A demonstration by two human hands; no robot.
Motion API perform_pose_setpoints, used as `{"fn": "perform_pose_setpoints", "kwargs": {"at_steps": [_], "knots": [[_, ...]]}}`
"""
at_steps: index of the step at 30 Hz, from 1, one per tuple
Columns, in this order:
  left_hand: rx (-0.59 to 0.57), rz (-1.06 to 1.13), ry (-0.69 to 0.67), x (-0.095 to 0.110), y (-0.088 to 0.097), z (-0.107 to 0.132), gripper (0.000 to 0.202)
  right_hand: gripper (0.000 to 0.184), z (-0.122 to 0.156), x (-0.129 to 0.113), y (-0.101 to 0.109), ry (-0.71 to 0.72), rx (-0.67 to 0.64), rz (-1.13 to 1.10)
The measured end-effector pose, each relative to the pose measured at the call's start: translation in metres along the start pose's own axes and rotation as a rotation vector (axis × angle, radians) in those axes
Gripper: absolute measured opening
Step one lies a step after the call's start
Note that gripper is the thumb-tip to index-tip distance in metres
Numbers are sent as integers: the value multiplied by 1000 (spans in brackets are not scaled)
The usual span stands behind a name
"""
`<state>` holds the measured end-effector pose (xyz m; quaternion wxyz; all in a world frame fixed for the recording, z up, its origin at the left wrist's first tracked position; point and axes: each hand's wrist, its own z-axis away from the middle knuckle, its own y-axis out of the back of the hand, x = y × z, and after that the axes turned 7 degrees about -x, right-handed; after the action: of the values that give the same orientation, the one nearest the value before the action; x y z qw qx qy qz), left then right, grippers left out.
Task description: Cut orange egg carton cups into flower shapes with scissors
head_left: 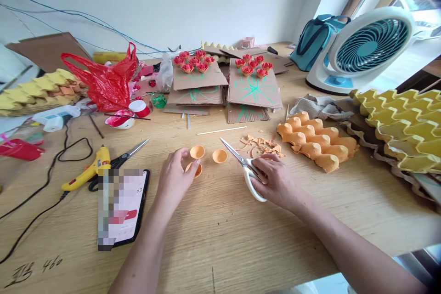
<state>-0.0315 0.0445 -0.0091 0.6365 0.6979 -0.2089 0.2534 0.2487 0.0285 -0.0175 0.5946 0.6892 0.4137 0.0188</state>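
Pale wall rises behind a wood-grain worktop in the head view. Near the middle sit three small orange cups: a near cup, a far cup and a right cup. Of the two hands, the left hand is half open, fingers curved beside the far cup and thumb over the near cup's rim; whether it grips that cup, I cannot tell. To the right, the right hand is closed around the handles of the white scissors, whose blades point far and left.

Orange scraps lie just beyond the right hand, with an orange tray right of them and yellow trays farther right. At the far right stand a fan and a blue bag. Far in the middle, red flowers rest on cardboard marked with green lines. On the left are a phone, a yellow glue gun, black scissors and, farther off, a red bag.
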Motion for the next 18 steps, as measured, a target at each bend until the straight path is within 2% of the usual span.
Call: {"fn": "perform_pose_setpoints", "kwargs": {"at_steps": [3,6,10,13,16,18], "knots": [[-3,-211,-6,10,-2,-12,42,26,0,-3,2,7,3,-8],[-53,-382,44,20,-6,-23,47,26,0,-6,4,13,6,-27],[-83,-450,82,25,-11,-31,37,28,-1,-8,7,10,22,-33],[-31,-377,21,22,-11,-33,29,27,-1,-8,9,5,25,-40],[38,-164,-163,22,-7,-27,35,26,0,-8,11,2,30,-47],[37,-11,-246,24,-5,-20,40,26,0,-8,10,5,37,-49]]}}
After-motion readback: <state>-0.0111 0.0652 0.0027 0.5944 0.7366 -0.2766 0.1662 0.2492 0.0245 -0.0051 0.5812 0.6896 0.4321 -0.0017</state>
